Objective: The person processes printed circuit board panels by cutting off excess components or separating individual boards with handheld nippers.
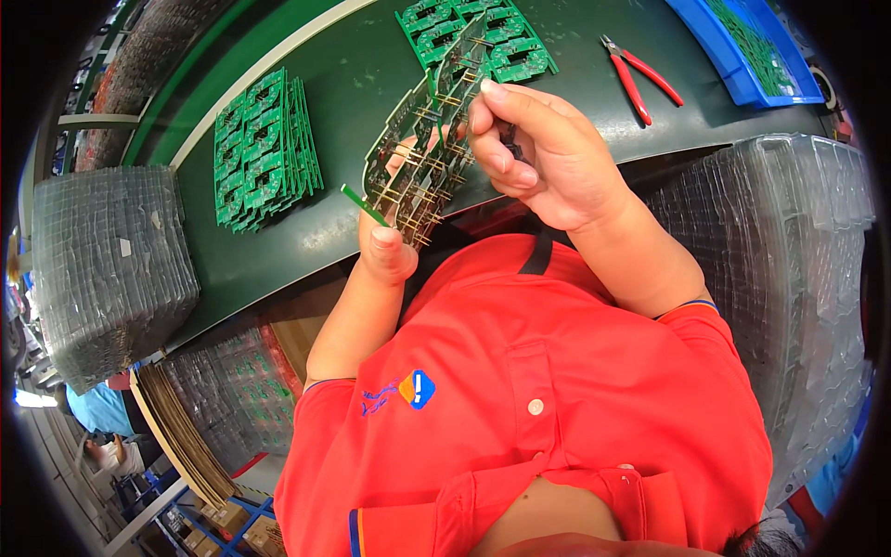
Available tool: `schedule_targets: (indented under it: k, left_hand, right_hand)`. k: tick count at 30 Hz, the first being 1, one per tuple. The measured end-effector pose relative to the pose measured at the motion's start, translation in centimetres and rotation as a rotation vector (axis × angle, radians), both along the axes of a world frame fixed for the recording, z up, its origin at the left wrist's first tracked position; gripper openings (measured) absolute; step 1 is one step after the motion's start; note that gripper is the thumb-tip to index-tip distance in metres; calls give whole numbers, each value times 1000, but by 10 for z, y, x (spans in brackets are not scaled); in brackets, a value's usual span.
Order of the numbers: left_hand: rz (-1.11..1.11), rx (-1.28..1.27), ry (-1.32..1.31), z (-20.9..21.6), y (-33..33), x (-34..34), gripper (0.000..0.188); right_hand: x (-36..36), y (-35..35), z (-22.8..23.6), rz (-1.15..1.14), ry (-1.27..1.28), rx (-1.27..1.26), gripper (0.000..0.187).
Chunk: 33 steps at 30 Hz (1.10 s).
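Observation:
A green circuit board panel (415,153) with rows of metal pins is held upright over the dark green table (343,84), close to my chest. My left hand (384,249) grips its lower edge, thumb pressed on the near side. My right hand (549,160) pinches the panel's upper right part; a small dark piece shows between its fingers. A thin green strip (363,204) sticks out from the panel's lower left.
A stack of green boards (264,153) lies on the table to the left, more boards (473,37) at the back. Red-handled cutters (637,78) lie beside a blue bin (733,56). Stacks of clear plastic trays stand left (111,260) and right (789,232).

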<state>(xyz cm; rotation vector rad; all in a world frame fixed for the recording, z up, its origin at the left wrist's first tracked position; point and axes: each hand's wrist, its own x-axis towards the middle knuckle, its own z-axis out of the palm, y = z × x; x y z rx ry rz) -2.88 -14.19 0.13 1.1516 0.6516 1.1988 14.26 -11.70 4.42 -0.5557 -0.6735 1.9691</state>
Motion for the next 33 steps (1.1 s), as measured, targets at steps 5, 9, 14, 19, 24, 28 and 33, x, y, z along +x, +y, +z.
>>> schedule_targets:
  k: [5,9,14,19,24,28,33]
  left_hand:
    - [-41,37,-12,-2,4,-3,103]
    - [-2,-7,-135,-4,5,-4,101]
    - [10,-29,-142,6,7,-2,99]
    - [-58,-66,-44,2,6,-7,99]
    - [-69,5,-22,-15,7,-14,95]
    - [-32,133,21,-17,17,-16,92]
    - [43,293,108,-24,18,-23,93]
  right_hand:
    - [0,1,0,-51,-21,7,25]
    - [5,6,-2,-170,34,4,24]
    - [5,5,1,-167,34,15,24]
    - [-2,2,4,-81,-42,17,27]
    - [-12,-4,17,15,-130,134,30]
    - [-16,-4,23,26,-125,119,28]
    - [-16,-7,25,55,-57,32,25]
